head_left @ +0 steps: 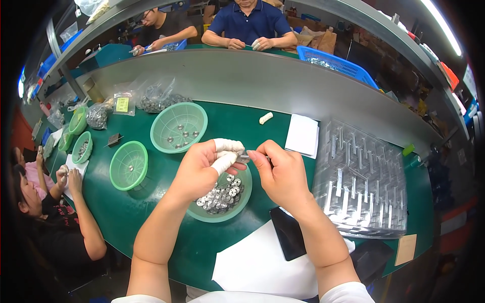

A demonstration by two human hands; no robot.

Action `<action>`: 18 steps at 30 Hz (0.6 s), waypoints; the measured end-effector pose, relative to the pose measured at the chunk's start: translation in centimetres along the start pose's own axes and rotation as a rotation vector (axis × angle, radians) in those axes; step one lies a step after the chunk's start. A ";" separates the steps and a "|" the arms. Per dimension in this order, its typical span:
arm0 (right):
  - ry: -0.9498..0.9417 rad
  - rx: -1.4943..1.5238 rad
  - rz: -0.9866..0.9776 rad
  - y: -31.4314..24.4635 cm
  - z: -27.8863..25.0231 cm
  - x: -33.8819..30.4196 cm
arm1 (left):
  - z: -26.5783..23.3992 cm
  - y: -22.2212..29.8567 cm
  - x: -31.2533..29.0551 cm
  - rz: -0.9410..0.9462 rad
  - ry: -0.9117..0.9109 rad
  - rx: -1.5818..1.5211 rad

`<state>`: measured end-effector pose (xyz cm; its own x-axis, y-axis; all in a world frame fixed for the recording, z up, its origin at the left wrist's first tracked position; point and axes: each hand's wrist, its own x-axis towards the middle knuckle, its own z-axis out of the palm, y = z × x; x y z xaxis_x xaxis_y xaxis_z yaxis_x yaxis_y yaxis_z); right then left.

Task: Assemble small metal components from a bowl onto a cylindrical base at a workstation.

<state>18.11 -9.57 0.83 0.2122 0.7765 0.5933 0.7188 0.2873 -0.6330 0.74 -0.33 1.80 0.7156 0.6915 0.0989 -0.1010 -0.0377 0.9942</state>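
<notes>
My left hand [198, 164], with white wraps on its thumb and fingers, pinches a small round metal part [242, 158]. From the other side my right hand [281, 170] meets it with thumb and forefinger pressed together. Something thin and metallic shows at the right fingertips, too small to name. Below both hands stands a pale green plastic basket [244, 203], heaped with round silver metal parts [218, 198] that have holes in them. My left wrist and hand cover part of its rim.
Farther left are a green basket with several parts [201, 117] and another with one part [113, 174]. A clear plastic tray stack [364, 182] stands right, beside white papers [302, 135]. A black phone [288, 237] lies near me. Co-workers sit left and beyond the grey partition [242, 83].
</notes>
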 end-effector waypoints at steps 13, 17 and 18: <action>0.196 -0.289 -0.176 0.0 1.2 -0.5 | 3.4 -0.6 -1.9 0.480 0.247 0.819; 0.187 -0.285 -0.157 0.1 1.4 -0.6 | 3.5 -0.9 -1.9 0.456 0.253 0.872; 0.183 -0.273 -0.153 0.1 1.4 -0.6 | 3.3 -1.0 -1.7 0.478 0.254 0.831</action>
<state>17.15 -9.24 -0.29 0.1862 0.6156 0.7658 0.8964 0.2127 -0.3889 1.89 -3.90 0.82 0.5468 0.6018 0.5822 0.2454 -0.7800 0.5757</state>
